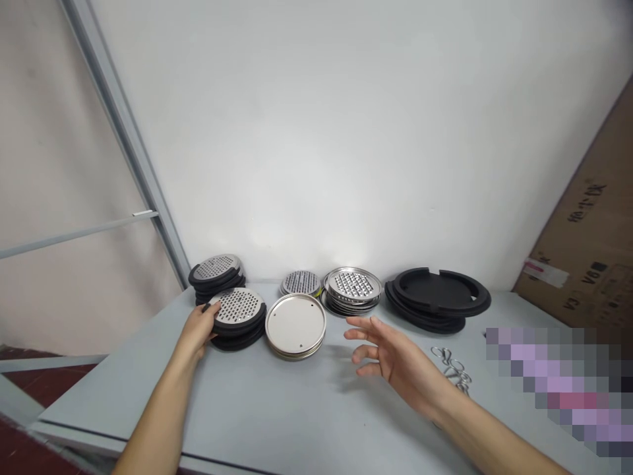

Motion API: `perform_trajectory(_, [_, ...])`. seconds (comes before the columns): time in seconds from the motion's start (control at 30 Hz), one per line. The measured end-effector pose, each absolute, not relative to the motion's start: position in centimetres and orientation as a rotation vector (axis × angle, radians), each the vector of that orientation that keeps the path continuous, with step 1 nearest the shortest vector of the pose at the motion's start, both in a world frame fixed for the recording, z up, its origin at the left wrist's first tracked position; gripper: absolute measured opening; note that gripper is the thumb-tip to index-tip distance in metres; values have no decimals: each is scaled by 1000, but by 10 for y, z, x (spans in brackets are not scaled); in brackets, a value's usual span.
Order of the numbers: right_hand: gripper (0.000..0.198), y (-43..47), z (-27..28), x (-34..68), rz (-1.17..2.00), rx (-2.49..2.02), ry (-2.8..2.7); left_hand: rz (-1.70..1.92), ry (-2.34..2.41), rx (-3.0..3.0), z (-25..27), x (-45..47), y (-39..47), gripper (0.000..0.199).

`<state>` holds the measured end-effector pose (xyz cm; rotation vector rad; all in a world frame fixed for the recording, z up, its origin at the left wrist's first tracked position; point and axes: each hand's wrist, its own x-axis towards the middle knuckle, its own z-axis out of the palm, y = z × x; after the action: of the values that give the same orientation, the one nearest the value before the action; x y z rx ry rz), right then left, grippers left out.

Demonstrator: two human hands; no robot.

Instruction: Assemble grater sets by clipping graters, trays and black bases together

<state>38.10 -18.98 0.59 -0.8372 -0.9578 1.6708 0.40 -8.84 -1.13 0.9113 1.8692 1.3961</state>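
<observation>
My left hand [198, 328] grips the left edge of a round grater [239, 306] with a perforated metal face and a black rim. Its thumb rests on top, and its other fingers are partly hidden at the side. This grater tops a front stack of black rims. My right hand [383, 356] hovers over the table, fingers apart and holding nothing. Between the hands lies a pile of shallow, pale round metal lids [297, 323] with small holes. Behind my right hand sits a stack of silver grater discs [353, 287].
Another stack of black-rimmed graters [216, 267] stands at the back left. A smaller grater disc [300, 284] lies behind the lids. Large black round trays [438, 297] are piled at the right, near bent wire pieces [452, 369]. A cardboard box [583, 244] borders the grey table [277, 409].
</observation>
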Motion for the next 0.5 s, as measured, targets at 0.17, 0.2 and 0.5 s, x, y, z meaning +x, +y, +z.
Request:
perform_trajectory(0.17, [35, -186, -2, 382, 1644, -1020, -988, 1335, 2129, 1098, -17, -7, -82, 43])
perform_trajectory(0.2, [34, -185, -4, 382, 1640, -1057, -989, 1302, 2176, 1144, -18, -9, -81, 44])
perform_trajectory(0.5, [25, -178, -10, 382, 1619, -1131, -1006, 939, 2415, 1440, -25, -15, -76, 55])
